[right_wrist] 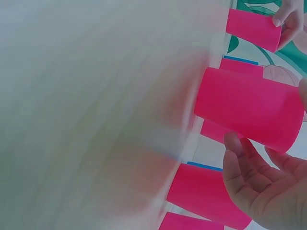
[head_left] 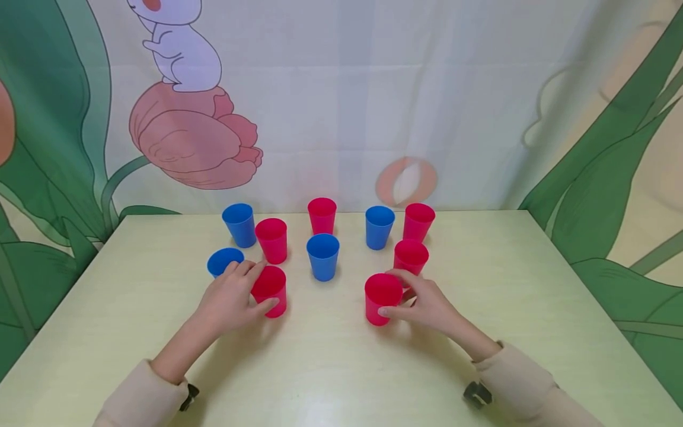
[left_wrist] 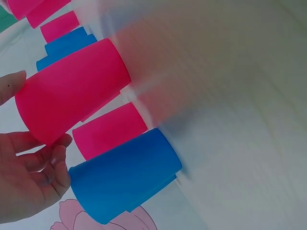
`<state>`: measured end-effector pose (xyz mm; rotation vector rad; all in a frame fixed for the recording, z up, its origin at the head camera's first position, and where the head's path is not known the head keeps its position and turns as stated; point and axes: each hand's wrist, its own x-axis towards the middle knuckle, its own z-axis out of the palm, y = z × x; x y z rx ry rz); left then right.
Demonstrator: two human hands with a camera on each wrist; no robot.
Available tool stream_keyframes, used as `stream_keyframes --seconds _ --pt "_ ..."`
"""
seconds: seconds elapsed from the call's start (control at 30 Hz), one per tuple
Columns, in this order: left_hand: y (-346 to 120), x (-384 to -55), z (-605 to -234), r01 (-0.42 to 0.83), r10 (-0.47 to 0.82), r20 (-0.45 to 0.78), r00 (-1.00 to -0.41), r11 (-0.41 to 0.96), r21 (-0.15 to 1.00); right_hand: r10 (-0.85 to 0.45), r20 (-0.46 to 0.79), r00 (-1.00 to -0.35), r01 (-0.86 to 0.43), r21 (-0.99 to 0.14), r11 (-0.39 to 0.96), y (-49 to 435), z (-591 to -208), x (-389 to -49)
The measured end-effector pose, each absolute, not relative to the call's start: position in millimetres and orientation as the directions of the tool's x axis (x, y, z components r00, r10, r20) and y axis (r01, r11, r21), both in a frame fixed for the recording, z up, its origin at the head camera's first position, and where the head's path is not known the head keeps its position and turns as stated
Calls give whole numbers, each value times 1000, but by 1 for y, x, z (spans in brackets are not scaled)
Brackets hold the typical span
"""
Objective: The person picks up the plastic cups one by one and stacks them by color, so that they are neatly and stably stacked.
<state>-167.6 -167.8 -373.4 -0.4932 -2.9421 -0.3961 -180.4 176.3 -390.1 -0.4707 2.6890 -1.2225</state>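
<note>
In the head view my left hand (head_left: 229, 296) holds a red plastic cup (head_left: 270, 292) by its rim, thumb on the near side and fingers on the far side. My right hand (head_left: 424, 299) pinches another red cup (head_left: 383, 299) the same way. Both cups stand upright, mouths up, at the front of the group. The left wrist view shows the left thumb (left_wrist: 12, 86) at the rim of its cup (left_wrist: 72, 88), the other fingers curled beside a blue cup (left_wrist: 127, 175). In the right wrist view, the right fingers (right_wrist: 254, 177) curl beside the held cup (right_wrist: 249, 108).
Behind the left hand stand blue cups (head_left: 225, 260) (head_left: 240, 228) and a red cup (head_left: 273, 243). A blue cup (head_left: 323, 261) and a red cup (head_left: 322, 216) stand mid-table. At right are red cups (head_left: 411, 255) (head_left: 418, 222) and a blue cup (head_left: 379, 230). A printed curtain (head_left: 331, 118) hangs behind the table (head_left: 331, 367).
</note>
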Motion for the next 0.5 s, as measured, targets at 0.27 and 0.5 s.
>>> stream_keyframes --seconds 0.27,0.5 --pt "-167 -169 -372 299 274 128 -953 912 280 -369 -50 -928 -196 -778 597 186 -389 -172" --pt "-165 -169 -372 305 274 142 -951 905 298 -405 -81 -911 -183 -800 571 194 -388 -167"
